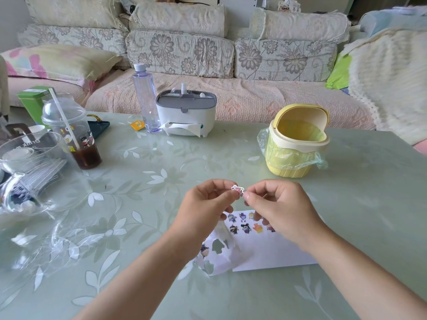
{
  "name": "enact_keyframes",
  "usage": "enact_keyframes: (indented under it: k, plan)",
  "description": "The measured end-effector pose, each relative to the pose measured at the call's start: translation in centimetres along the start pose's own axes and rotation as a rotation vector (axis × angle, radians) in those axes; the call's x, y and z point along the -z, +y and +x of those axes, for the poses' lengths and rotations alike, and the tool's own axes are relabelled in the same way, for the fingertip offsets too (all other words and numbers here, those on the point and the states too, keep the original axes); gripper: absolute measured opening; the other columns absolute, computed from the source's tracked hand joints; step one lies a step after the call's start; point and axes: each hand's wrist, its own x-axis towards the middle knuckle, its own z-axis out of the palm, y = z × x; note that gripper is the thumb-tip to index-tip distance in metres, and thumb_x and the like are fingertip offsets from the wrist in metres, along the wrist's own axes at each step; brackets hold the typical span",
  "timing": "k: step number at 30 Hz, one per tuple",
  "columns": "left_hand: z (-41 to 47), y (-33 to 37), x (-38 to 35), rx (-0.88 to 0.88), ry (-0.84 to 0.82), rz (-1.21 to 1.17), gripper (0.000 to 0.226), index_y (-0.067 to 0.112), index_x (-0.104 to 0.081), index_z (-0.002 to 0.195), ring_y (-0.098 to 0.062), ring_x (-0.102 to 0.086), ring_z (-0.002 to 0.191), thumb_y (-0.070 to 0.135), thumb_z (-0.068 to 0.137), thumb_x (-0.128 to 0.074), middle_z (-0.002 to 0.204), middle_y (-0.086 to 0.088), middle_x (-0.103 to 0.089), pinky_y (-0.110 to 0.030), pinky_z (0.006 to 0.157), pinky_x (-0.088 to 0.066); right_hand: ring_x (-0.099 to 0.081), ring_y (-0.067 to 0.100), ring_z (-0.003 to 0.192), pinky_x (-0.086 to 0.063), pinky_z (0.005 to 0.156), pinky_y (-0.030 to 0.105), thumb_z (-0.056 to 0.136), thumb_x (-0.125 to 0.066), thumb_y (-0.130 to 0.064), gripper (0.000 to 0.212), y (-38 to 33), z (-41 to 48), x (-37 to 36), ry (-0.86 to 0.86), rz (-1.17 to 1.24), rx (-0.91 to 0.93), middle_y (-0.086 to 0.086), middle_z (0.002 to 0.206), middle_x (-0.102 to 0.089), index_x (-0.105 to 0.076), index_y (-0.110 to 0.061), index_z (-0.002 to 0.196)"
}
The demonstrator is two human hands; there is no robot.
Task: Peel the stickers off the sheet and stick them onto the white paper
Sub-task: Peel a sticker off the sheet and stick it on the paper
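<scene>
Head view looks down on a small cut-out sticker, a bright cartoon figure with a white border and dabs of pink, yellow and blue, too small to make out what it depicts. It is raised above the table, caught between the two hands. The left hand pinches its left edge with thumb and forefinger, the other fingers curled in. The right hand nips its right edge at the fingertips, fingers likewise curled. The hands sit close together, and the sticker bridges the narrow gap between them. Below and nearer the person lies the white paper, flat on the table, with two short rows of stuck-down stickers along its far edge: small purple, dark and orange figures. The right hand covers the right end of both rows, so their full count cannot be seen. The sticker sheet is at the paper's left edge, crumpled and standing partly off the table, with empty cut-out holes in it and one dark-haired figure left near its left side. Its top runs up under the left hand, and whether the lower fingers hold it cannot be told. Farther back on the table stand a yellow bin with a plastic liner, a tissue box, a clear bottle and a domed cup with a straw.
</scene>
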Motion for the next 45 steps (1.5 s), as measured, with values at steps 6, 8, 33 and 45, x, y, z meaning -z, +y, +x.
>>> enact_keyframes:
  k: [6, 8, 33, 45]
  plan:
    - [0.0, -0.2, -0.5, -0.063, 0.002, 0.104, 0.005, 0.013, -0.07, 0.085, -0.013, -0.063, 0.067, 0.015, 0.089, -0.073, 0.073, 0.002, -0.07, -0.021, 0.063, -0.052, -0.055, 0.011, 0.045, -0.044, 0.045, 0.019, 0.089, -0.072, -0.023, 0.016, 0.5, -0.1, 0.1, 0.068, -0.133, 0.072, -0.003, 0.056, -0.065, -0.072, -0.025, 0.073]
    - [-0.1, -0.5, -0.8, -0.089, 0.003, 0.162, 0.005, 0.016, -0.072, 0.085, -0.014, -0.065, 0.068, 0.017, 0.09, -0.072, 0.074, 0.005, -0.074, -0.027, 0.068, -0.055, -0.052, 0.006, 0.044, -0.04, 0.048, 0.014, 0.087, -0.071, -0.023, 0.016, 0.8, -0.2, 0.0, 0.101, -0.27, 0.152, -0.019, 0.056, -0.062, -0.069, -0.025, 0.071]
    - [-0.9, -0.2, -1.6, -0.154, 0.037, 0.091, 0.007, 0.015, -0.075, 0.084, -0.011, -0.067, 0.069, 0.018, 0.09, -0.073, 0.081, 0.002, -0.077, -0.036, 0.077, -0.059, -0.053, 0.015, 0.049, -0.045, 0.044, 0.023, 0.095, -0.066, -0.02, 0.021, 0.6, -0.3, 0.3, 0.066, -0.075, 0.16, 0.001, 0.06, -0.067, -0.073, -0.025, 0.076]
    - [-1.0, -0.1, -1.3, -0.078, 0.104, 0.04, 0.009, 0.013, -0.075, 0.081, -0.008, -0.064, 0.064, 0.015, 0.089, -0.071, 0.075, 0.002, -0.076, -0.029, 0.071, -0.059, -0.059, 0.016, 0.048, -0.045, 0.042, 0.021, 0.093, -0.069, -0.025, 0.015, 0.3, 0.0, 0.3, 0.014, -0.013, 0.032, 0.002, 0.055, -0.062, -0.076, -0.024, 0.081]
